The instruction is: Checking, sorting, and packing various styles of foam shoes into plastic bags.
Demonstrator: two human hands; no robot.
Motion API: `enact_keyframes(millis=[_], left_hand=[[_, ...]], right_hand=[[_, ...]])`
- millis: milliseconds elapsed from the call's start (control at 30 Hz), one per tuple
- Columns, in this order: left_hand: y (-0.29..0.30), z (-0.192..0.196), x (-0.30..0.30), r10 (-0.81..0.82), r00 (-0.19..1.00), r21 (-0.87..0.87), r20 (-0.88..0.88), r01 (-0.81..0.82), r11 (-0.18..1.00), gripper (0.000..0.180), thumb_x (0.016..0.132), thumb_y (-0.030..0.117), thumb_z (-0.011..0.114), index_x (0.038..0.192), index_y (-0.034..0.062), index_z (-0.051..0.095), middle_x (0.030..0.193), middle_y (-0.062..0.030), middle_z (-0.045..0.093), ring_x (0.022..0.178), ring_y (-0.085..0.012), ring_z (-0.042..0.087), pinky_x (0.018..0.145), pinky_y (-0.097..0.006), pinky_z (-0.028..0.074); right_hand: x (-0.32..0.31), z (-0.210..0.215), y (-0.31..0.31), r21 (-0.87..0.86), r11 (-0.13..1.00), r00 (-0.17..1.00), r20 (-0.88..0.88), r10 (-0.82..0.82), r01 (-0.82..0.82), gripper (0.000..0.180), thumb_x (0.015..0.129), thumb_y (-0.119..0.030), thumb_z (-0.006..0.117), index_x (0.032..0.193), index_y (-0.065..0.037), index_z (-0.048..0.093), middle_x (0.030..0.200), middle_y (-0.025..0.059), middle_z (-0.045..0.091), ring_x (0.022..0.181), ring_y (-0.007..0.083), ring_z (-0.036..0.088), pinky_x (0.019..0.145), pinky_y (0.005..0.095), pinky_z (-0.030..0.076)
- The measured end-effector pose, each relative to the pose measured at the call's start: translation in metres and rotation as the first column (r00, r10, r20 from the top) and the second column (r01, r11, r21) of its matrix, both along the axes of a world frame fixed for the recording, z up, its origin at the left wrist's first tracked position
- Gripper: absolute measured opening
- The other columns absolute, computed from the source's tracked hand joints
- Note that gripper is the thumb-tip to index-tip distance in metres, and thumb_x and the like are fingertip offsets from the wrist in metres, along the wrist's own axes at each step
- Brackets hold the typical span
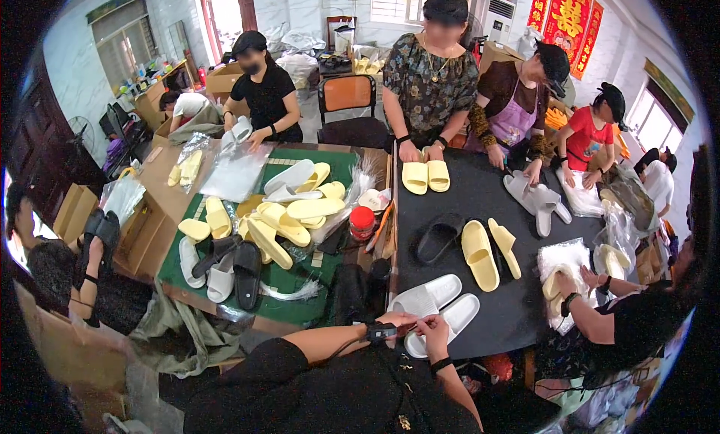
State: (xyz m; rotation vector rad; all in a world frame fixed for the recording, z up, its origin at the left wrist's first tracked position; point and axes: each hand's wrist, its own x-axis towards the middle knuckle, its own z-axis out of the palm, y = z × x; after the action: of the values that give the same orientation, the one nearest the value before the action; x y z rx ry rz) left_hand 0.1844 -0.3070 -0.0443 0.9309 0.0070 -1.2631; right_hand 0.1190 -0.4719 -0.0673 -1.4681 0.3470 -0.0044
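Two bare hands, left hand and right hand, meet with fingers bent, fingertips close; what they pinch, if anything, cannot be told. Just beyond, white slippers lie on a black tabletop: probably light, pliable, best lifted by the strap.

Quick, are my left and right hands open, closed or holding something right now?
Left hand: curled in by the white slippers; grip cannot be told.
Right hand: curled, close to the left; anything held is too small to tell.
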Motion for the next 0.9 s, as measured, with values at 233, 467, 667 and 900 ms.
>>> enact_keyframes(millis=[233, 467, 667, 900], left_hand=[[-0.004, -0.046, -0.002, 0.035, 0.941, 0.080, 0.336, -0.065, 0.995, 0.025, 0.092, 0.029, 0.052, 0.104, 0.0096, 0.063, 0.079, 0.0057, 0.060, 0.062, -0.0039, 0.049, 0.053, -0.019, 0.037], [-0.003, -0.065, 0.004, -0.127, 0.669, 0.137, 0.733, 0.038, 0.990, 0.044, 0.088, 0.051, 0.049, 0.105, 0.0140, 0.066, 0.087, 0.0008, 0.064, 0.074, -0.0115, 0.055, 0.064, -0.027, 0.043], [-0.014, -0.088, 0.008, -0.099, 0.818, 0.252, 0.566, -0.057, 0.966, 0.053, 0.086, 0.057, 0.047, 0.093, 0.0088, 0.067, 0.072, -0.0037, 0.061, 0.069, -0.0156, 0.055, 0.061, -0.030, 0.042], [-0.035, -0.150, 0.016, -0.042, 0.770, 0.195, 0.637, -0.108, 0.975, 0.039, 0.089, 0.045, 0.049, 0.102, 0.0118, 0.065, 0.078, -0.0041, 0.062, 0.070, -0.0189, 0.057, 0.060, -0.031, 0.044]], right_hand=[[0.004, 0.007, 0.005, -0.050, 0.995, 0.996, -0.001, 0.091, -0.091, 0.011, 0.080, 0.002, 0.062, 0.085, 0.001, 0.053, 0.069, 0.0060, 0.058, 0.057, 0.0121, 0.057, 0.051, 0.0223, 0.047], [-0.007, 0.009, 0.002, -0.185, 0.983, 1.000, 0.014, 0.018, -0.015, 0.006, 0.081, -0.002, 0.061, 0.081, 0.002, 0.055, 0.066, 0.0040, 0.055, 0.055, 0.0092, 0.051, 0.049, 0.0225, 0.041], [0.005, -0.017, -0.010, -0.295, 0.952, 0.992, 0.070, 0.102, -0.077, 0.009, 0.084, -0.005, 0.059, 0.082, 0.002, 0.053, 0.064, 0.0048, 0.054, 0.052, 0.0097, 0.050, 0.048, 0.0229, 0.040], [0.004, 0.014, 0.015, -0.414, 0.909, 0.989, 0.102, 0.103, -0.052, 0.008, 0.086, -0.004, 0.057, 0.083, 0.002, 0.054, 0.069, 0.0042, 0.054, 0.055, 0.0103, 0.049, 0.049, 0.0229, 0.041]])
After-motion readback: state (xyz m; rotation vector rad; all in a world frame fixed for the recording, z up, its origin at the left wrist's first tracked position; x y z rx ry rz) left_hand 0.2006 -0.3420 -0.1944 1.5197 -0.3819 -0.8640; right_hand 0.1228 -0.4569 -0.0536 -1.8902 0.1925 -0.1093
